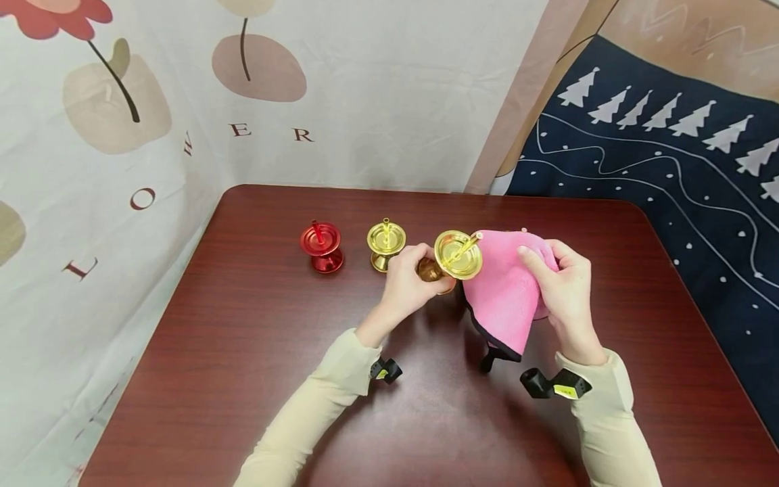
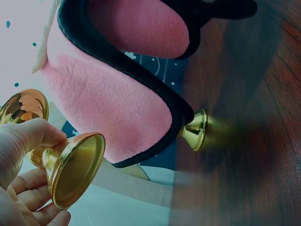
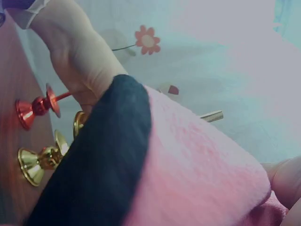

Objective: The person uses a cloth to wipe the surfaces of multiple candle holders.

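My left hand [image 1: 409, 281] grips a gold candle holder [image 1: 458, 256] by its stem, raised over the table and tilted. Its hollow base [image 2: 77, 172] shows in the left wrist view. The right hand [image 1: 569, 297] pinches a pink cloth [image 1: 502, 284] with a black border, which hangs right beside the held candle holder's spike. Behind the cloth stands another gold candle holder [image 2: 195, 130], mostly hidden, with its foot on the table. A third gold one [image 1: 386, 243] stands upright just left of my left hand. Farther left is a red candle holder [image 1: 320, 247], also upright.
Everything stands on a dark reddish-brown table [image 1: 243, 379] with rounded far corners. A pale printed curtain [image 1: 389, 122] hangs behind it, and a navy cloth with white trees [image 1: 645, 162] hangs at the right. A black strap [image 1: 489, 358] dangles from the pink cloth's lower edge.
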Action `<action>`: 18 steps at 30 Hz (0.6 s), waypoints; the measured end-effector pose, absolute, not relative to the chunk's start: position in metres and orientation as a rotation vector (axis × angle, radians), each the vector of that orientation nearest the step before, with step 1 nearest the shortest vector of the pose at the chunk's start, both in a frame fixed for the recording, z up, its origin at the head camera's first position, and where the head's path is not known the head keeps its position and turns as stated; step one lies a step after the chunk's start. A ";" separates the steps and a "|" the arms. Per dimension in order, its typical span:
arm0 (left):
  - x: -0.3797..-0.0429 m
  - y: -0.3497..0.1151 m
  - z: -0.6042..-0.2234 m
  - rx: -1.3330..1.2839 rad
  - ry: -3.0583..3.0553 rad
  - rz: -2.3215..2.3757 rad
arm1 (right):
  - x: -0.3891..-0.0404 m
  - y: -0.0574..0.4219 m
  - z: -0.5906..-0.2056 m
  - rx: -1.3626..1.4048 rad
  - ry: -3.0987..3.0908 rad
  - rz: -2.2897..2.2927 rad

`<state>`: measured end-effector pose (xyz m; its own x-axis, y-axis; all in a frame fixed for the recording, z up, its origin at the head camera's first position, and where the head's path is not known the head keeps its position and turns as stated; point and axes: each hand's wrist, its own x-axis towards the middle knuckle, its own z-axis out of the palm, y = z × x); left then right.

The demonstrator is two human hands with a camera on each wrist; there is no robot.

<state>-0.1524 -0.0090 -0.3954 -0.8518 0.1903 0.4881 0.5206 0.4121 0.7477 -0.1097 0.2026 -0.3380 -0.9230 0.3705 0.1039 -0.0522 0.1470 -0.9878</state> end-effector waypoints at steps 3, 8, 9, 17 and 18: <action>-0.150 -0.009 -0.392 -0.629 -2.364 -1.414 | -0.112 0.201 -0.335 -0.334 -2.064 1.907; -0.147 -0.006 -0.390 -0.690 -2.379 -1.378 | -0.115 0.193 -0.337 -0.278 -2.051 1.887; -0.146 -0.006 -0.390 -0.700 -2.380 -1.360 | -0.115 0.191 -0.337 -0.245 -2.074 1.877; -0.146 -0.005 -0.391 -0.668 -2.385 -1.248 | -0.108 0.188 -0.334 0.170 -2.376 1.930; -0.146 -0.005 -0.391 -0.662 -2.382 -1.237 | -0.108 0.189 -0.334 0.231 -2.398 1.958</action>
<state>-0.1459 -0.0050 -0.3907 -0.8192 0.2336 0.5237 0.5628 0.5028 0.6561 -0.1076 0.1890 -0.3339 -0.9883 -0.0917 0.1220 -0.1379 0.1937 -0.9713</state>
